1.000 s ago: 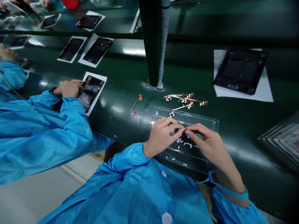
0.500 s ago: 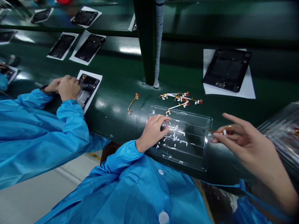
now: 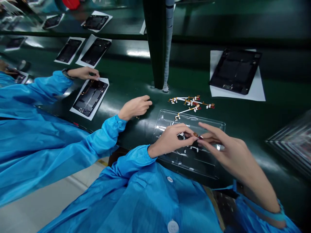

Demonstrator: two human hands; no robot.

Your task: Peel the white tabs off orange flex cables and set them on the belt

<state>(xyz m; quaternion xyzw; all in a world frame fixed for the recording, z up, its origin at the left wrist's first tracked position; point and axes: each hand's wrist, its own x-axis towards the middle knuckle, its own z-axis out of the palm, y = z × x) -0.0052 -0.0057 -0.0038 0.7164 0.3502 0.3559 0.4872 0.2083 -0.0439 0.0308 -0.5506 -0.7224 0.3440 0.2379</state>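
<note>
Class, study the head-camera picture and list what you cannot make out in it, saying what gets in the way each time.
Head view, small part: mostly hidden by the left hand and right hand pinching it.
Head view, clear tray: white bits inside too small to identify.
Head view, stack at right: cut off by the frame edge, blurred.
Head view, co-worker's hand: covers whatever lies beneath it.

Smooth, glossy dark-green desk (image 3: 126,74), mirroring the lamps. Clear, shiny plastic tray (image 3: 213,121). Thin, film-like, copper-coloured held flex strip (image 3: 197,135); likewise the loose strips (image 3: 191,102), with white tabs. Matt white paper sheet (image 3: 257,94) under a matt black panel (image 3: 235,69). Smooth blue cloth coat (image 3: 136,194), faintly sheened; white plastic button (image 3: 173,226).
</note>
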